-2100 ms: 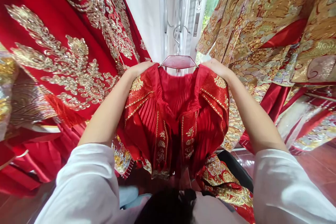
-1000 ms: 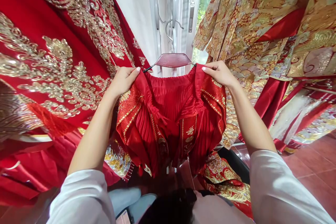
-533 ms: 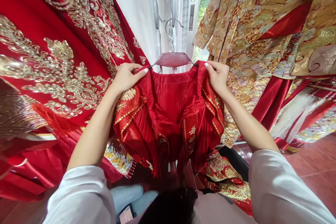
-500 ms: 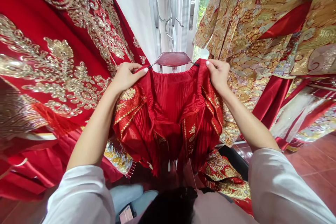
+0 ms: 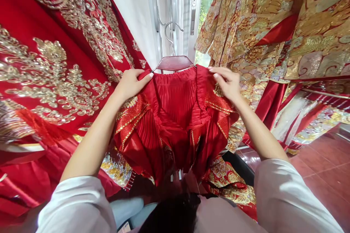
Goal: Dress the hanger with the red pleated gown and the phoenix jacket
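Observation:
A red pleated skirt with gold embroidery hangs from a dark red hanger with a metal hook, straight ahead of me. My left hand is closed on the left end of the skirt's waistband, just below the hanger's left tip. My right hand pinches the waistband's right end, near the hanger's right tip. Both arms reach up in white sleeves.
A red robe with silver-gold embroidery hangs close on the left. Gold brocade garments hang on the right. A white window frame stands behind the hanger. Red floor tiles show at lower right.
Both hands have slid from on top of the waistband to gripping its ends. The right hand has now shifted slightly down and outward, folding the right edge of the skirt.

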The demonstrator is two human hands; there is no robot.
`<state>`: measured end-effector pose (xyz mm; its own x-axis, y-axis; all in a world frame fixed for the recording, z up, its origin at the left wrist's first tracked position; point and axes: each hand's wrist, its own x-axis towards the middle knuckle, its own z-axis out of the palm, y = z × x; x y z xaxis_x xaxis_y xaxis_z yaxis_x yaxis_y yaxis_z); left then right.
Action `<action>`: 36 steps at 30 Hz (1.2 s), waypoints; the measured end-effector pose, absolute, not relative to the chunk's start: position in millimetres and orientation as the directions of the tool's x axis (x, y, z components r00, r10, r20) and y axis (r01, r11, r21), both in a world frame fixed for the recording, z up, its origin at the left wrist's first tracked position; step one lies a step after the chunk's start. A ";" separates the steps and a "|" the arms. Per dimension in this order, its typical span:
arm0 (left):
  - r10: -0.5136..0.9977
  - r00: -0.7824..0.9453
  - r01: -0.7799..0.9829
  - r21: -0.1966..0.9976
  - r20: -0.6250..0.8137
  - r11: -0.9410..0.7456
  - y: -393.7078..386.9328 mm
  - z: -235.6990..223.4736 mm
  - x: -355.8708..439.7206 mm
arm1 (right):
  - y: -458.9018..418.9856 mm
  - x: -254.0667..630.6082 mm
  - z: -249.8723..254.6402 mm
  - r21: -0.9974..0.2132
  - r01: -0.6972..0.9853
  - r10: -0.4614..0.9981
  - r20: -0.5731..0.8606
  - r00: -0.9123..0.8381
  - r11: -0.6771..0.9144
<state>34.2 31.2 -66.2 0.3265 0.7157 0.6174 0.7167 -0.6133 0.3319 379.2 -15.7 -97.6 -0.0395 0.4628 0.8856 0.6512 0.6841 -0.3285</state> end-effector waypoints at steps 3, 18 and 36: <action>0.582 0.292 0.683 0.261 0.759 -0.682 21.4 -55.1 51.7 | -7.5 408.0 -91.8 -0.424 0.616 0.452 0.884 0.121 0.664; 0.508 0.668 0.630 -0.050 0.544 -0.775 68.1 -25.0 184.3 | 54.2 416.8 -110.9 -0.918 0.168 0.929 0.369 0.037 0.359; 0.571 0.658 0.734 -0.249 0.491 -0.631 46.3 -14.9 185.1 | 13.9 414.0 -52.2 -0.416 0.794 0.541 0.830 0.133 0.443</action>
<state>185.1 46.3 -14.9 0.6576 0.5710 0.4915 0.7345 -0.6312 -0.2493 414.0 13.9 -52.2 0.1325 0.5414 0.8302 0.7939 0.4435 -0.4159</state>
